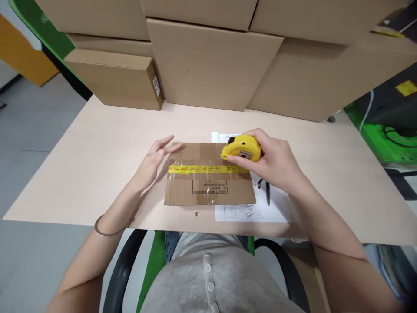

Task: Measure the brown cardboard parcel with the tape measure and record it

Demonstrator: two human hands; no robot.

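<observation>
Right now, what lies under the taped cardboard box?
White paper on the tabletop peeks past the far, right and near edges of the box; whether it is one sheet or several is covered.

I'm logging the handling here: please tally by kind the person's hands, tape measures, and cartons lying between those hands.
Hands: 2 (left hand, right hand)
Yellow tape measure: 1
Taped carton: 1
Total: 4
</observation>
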